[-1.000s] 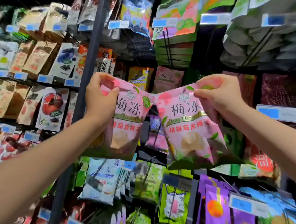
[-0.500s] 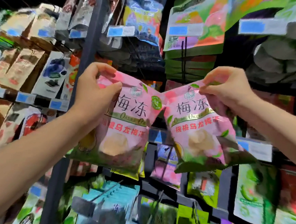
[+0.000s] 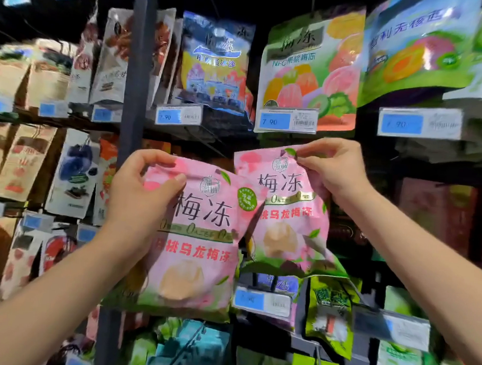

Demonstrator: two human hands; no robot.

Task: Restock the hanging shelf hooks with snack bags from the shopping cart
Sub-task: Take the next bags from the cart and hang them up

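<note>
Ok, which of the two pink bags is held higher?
The right pink bag, pinched at its top corner by the right hand. Its top edge sits above that of the left pink bag, held by the left hand.

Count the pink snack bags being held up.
2. One pink plastic snack bag hangs from the left hand; the second pink bag, partly behind it to the right, hangs from the right hand. More may be hidden behind them.

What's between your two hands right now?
Head view: the two bags they hold. The left hand grips the left pink bag, the right hand pinches the right pink bag, inner edges overlapping.
</note>
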